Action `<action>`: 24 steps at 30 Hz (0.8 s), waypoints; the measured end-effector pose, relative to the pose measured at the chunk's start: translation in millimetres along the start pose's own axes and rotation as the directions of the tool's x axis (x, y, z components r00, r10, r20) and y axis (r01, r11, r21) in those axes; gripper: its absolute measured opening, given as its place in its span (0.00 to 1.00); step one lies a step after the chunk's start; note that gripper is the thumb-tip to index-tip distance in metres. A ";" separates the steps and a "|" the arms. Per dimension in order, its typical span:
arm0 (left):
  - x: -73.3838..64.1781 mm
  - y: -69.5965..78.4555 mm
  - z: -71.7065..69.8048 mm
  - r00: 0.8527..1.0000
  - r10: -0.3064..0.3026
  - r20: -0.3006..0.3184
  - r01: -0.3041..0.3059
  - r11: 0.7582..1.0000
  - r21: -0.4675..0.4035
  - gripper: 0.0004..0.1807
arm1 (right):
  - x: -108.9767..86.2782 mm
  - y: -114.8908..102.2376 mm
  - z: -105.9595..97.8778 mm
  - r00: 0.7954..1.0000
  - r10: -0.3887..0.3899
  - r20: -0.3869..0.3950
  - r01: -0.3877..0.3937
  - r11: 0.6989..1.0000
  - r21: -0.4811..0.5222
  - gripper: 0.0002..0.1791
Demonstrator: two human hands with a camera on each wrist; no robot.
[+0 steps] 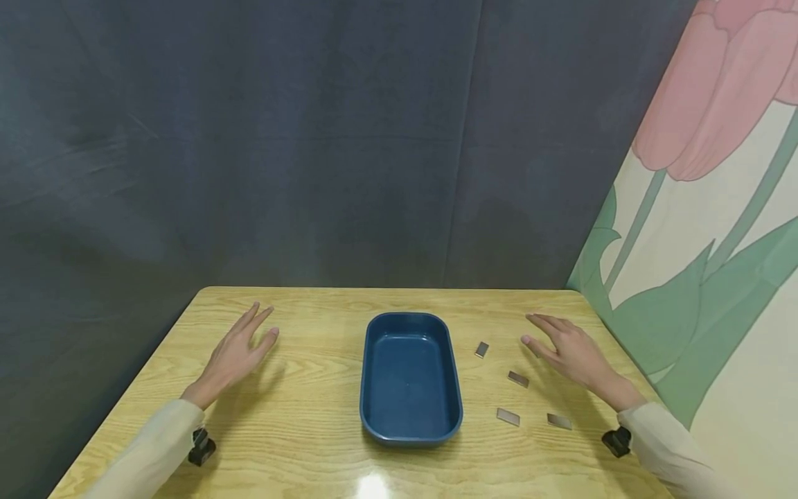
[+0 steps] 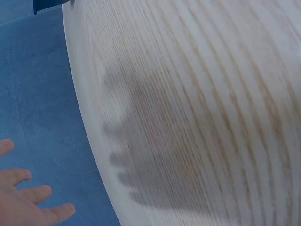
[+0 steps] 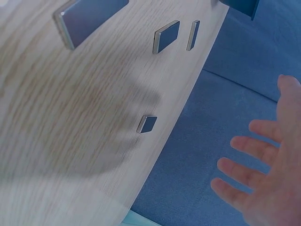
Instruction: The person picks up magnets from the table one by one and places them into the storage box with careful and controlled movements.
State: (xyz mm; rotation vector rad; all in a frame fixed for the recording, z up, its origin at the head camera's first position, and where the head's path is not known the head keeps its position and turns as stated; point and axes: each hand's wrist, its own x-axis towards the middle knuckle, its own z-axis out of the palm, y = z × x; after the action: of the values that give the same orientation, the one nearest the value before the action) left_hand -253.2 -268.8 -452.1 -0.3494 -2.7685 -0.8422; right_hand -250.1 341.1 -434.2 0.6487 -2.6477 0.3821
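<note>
A deep blue rectangular tray [image 1: 411, 436] with rounded corners stands at the middle of the wooden table. My left hand [image 1: 233, 355] is held over the table to its left, fingers extended and nothing in the palm. On the other side, my right hand [image 1: 575, 355] hovers with spread fingers and holds nothing. Between the tray and this hand lie several small flat metallic rectangular blocks, among them a dark one [image 1: 482, 349] near the tray, one in the middle [image 1: 518, 379], and two nearer pieces [image 1: 508, 416]. In the right wrist view, a small block [image 3: 147, 124] lies by the hand's shadow.
The light wooden table [image 1: 299, 450] has rounded far corners. Behind it hangs a dark blue-grey curtain [image 1: 337, 152]. A wall with painted pink tulips [image 1: 704, 90] runs along the right side. Dark wrist devices [image 1: 201, 446] sit at both sleeves.
</note>
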 end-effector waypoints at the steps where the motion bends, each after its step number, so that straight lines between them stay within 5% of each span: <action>1: -0.2 0.0 0.0 1.000 -0.002 0.000 0.002 1.000 0.000 0.36 | -0.2 -0.6 -0.2 1.000 0.002 0.004 -0.002 1.000 0.002 0.30; 24: -1.3 8.0 -1.0 1.000 -0.016 0.013 0.016 0.998 -0.057 0.35 | -3.2 -10.7 -4.7 0.999 0.008 0.051 -0.009 1.000 0.028 0.30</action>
State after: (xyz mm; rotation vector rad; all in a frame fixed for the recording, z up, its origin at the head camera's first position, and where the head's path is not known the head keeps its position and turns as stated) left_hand -249.6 -263.0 -447.6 -0.3441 -2.7668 -0.9270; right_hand -240.9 334.9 -429.6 0.6646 -2.6984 0.4111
